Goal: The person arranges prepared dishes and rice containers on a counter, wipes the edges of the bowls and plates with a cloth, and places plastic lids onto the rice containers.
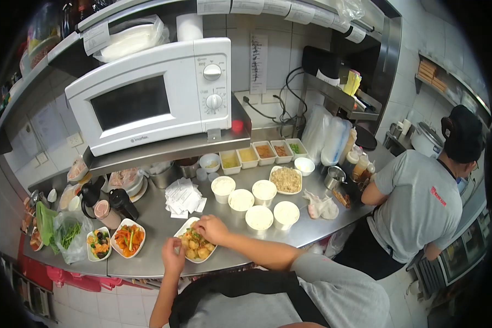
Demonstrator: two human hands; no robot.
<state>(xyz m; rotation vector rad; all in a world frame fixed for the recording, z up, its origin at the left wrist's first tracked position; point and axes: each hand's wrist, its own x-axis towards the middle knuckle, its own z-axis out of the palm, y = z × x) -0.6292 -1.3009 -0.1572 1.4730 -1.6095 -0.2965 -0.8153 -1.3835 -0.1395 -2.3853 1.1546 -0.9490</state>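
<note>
A white dish of golden, chunky food (198, 250) rests on the steel counter in front of me. My right hand (212, 229) is over the dish's upper right part, its fingers curled down at the food; whether they pinch anything is too small to tell. At the dish's left edge is my left hand (173, 256), fingers bent and close together, with nothing clear between them. To the left stand a dish of orange-red food (128, 239) and a smaller dish of mixed food (99, 244). Several white tubs of rice (241, 200) stand to the right.
White paper slips (183, 197) lie behind the dish. A microwave (153, 93) sits on a raised shelf. Topping containers (247, 157) line the back, near a tray of brown food (286, 180). A co-worker (421, 202) stands at the right by bottles (361, 164).
</note>
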